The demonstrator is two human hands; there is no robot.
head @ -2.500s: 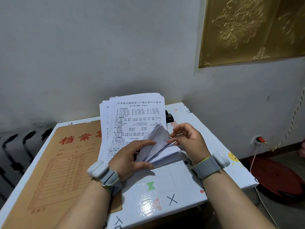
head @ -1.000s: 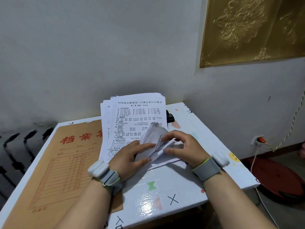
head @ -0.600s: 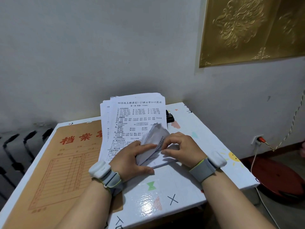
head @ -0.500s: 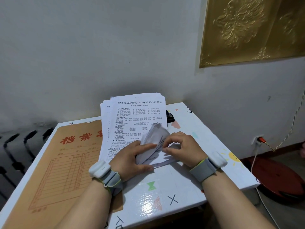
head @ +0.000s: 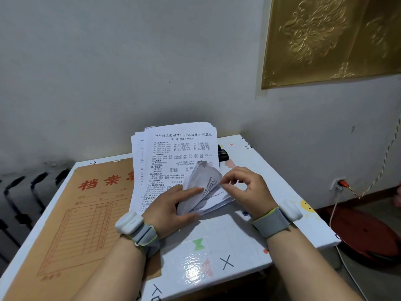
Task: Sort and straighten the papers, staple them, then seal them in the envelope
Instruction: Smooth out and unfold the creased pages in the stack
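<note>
Papers [head: 180, 148] point lengthwise toward the wall [head: 108, 83], left hand [head: 167, 210] gripping a corner.

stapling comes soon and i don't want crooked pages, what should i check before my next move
1. Edges of the printed papers squared: not ok, sheets fan out at the top left.
2. The corner pages flat: not ok, curled up in the left hand.
3. The right hand pinches one sheet only: cannot tell.
4. The stapler in reach: ok, behind the stack, mostly hidden.
5. The brown file envelope ready: ok, flat, its right edge under the papers.
</note>
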